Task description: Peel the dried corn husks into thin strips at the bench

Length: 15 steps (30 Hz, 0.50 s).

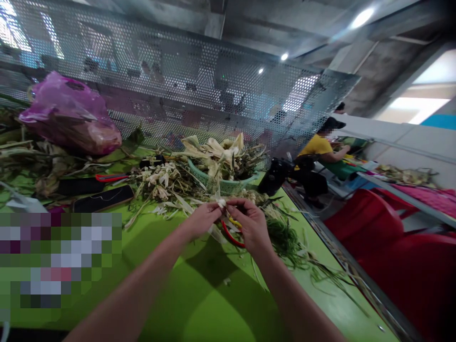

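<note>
Closely, a small, whitish, husk-like scrap (221, 203) is sitting pinched between nearly closed fingertips of the left hand (203, 218) and right hand (250, 221), both reaching forward, wrists angling inward. A smooth red loop (230, 236) is curving under the right palm, possibly held; stringy green fibres (283, 237) are tangling rightward; beyond, crinkled husks (228, 152) are heaping a teal plastic basket (233, 186).

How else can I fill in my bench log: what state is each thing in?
Left hand: grip closed on a pale piece
Right hand: grip closed on the same piece
Green basket: heaped above its rim with dry leaves
Purple bag: bulging with contents
Green tabletop: strewn with plant scraps
Ceiling light: lit
</note>
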Each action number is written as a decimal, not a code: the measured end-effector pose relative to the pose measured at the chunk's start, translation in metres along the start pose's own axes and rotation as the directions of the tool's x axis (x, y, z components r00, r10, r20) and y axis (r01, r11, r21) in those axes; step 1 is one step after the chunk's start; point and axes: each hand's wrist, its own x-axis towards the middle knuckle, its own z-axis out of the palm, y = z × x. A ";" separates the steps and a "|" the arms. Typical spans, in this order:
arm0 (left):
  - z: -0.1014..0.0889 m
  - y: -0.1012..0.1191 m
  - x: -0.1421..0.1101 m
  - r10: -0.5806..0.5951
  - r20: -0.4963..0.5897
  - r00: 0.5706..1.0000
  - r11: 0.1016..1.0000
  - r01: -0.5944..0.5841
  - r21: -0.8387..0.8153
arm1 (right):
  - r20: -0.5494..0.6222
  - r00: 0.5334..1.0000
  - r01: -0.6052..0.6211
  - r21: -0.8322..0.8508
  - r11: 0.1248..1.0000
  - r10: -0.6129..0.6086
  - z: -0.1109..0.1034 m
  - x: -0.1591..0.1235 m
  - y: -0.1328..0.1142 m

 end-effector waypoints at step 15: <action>0.002 0.009 -0.005 -0.151 -0.045 0.987 0.978 0.143 -0.150 | 0.097 0.995 0.010 -0.030 1.000 -0.007 -0.003 -0.001 -0.001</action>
